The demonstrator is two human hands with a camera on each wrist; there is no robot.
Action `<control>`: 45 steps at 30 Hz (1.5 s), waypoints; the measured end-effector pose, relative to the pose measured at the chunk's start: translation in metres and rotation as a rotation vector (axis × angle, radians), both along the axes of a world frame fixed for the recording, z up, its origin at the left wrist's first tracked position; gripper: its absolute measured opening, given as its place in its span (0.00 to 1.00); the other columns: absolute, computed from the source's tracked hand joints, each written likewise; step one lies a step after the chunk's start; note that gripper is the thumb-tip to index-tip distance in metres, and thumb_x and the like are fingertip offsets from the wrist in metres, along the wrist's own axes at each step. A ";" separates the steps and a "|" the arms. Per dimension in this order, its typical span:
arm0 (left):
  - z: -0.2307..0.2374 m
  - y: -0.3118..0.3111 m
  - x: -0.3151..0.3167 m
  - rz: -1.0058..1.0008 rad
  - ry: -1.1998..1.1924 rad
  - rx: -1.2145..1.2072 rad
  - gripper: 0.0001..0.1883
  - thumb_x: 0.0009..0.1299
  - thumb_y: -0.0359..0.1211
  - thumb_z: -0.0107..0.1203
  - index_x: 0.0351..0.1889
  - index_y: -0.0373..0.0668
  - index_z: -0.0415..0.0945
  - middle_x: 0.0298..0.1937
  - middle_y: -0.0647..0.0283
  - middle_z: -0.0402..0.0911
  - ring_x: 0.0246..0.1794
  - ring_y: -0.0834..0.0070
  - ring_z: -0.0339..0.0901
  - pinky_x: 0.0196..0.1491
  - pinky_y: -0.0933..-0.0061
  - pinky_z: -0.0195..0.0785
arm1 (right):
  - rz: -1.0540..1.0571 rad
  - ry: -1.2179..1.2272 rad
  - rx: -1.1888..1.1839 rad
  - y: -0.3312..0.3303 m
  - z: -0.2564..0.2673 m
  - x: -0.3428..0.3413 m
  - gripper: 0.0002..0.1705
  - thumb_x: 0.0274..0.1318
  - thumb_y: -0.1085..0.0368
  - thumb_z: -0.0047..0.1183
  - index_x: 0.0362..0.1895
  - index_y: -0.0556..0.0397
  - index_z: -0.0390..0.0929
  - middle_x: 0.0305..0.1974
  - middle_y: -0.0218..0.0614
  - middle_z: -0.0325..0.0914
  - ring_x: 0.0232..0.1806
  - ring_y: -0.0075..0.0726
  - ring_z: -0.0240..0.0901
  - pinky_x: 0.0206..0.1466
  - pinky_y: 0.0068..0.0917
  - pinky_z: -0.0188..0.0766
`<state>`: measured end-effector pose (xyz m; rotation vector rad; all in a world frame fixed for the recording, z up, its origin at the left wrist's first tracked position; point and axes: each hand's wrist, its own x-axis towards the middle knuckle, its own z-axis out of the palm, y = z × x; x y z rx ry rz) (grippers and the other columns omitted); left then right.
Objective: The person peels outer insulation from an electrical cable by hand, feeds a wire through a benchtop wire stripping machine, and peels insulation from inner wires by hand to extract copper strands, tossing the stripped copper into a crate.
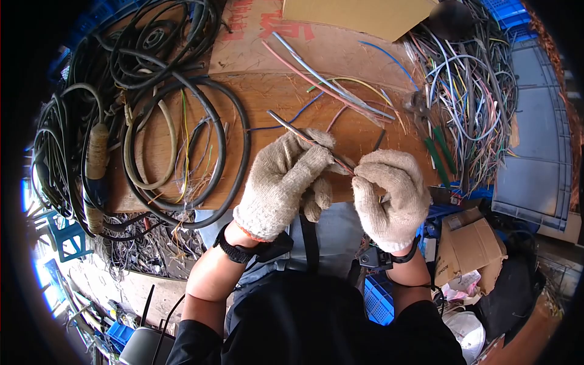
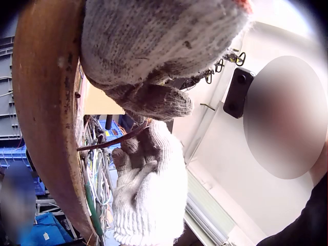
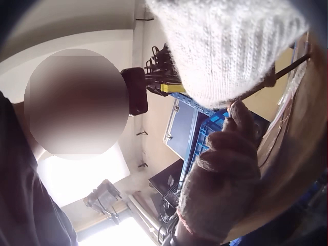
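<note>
Two gloved hands serve us: our left hand [image 1: 280, 182] grips the thin cable [image 1: 291, 128], our right hand [image 1: 394, 194] pinches near its reddish end. We'd best brace the left close to those fingertips, then work steadily along the line. Beyond, loose wires [image 1: 351, 98] lie on the wooden bench [image 1: 258, 91].

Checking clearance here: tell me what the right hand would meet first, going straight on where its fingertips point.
The right hand would probably meet the left hand first, across a short gap along the cable they hold; depth is unclear.
</note>
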<state>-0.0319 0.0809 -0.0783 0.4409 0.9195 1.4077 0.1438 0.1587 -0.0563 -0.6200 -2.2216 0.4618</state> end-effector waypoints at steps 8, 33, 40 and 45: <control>-0.001 0.000 -0.001 -0.023 -0.019 -0.008 0.14 0.80 0.35 0.51 0.57 0.36 0.69 0.39 0.60 0.85 0.19 0.81 0.78 0.19 0.83 0.71 | 0.026 0.091 -0.223 0.007 -0.003 0.006 0.11 0.46 0.77 0.66 0.35 0.53 0.83 0.37 0.38 0.83 0.40 0.41 0.82 0.45 0.33 0.78; -0.001 0.003 0.007 0.037 0.011 0.043 0.11 0.81 0.33 0.48 0.55 0.35 0.68 0.44 0.45 0.85 0.15 0.78 0.74 0.15 0.81 0.66 | 0.024 -0.033 0.114 0.003 0.002 0.005 0.17 0.39 0.73 0.73 0.38 0.49 0.85 0.37 0.35 0.79 0.35 0.39 0.79 0.35 0.31 0.78; -0.003 0.003 0.008 0.054 0.023 0.042 0.11 0.81 0.32 0.48 0.54 0.35 0.68 0.43 0.46 0.86 0.15 0.78 0.74 0.15 0.81 0.66 | -0.014 -0.037 0.001 0.001 0.002 0.004 0.12 0.46 0.74 0.68 0.36 0.50 0.82 0.37 0.36 0.79 0.39 0.45 0.79 0.42 0.38 0.77; -0.003 0.003 0.007 0.036 0.022 0.043 0.11 0.81 0.32 0.48 0.54 0.34 0.68 0.42 0.46 0.86 0.15 0.78 0.75 0.15 0.81 0.65 | -0.009 -0.014 -0.097 0.000 0.001 0.005 0.10 0.49 0.76 0.63 0.36 0.52 0.79 0.37 0.38 0.79 0.42 0.48 0.77 0.47 0.40 0.75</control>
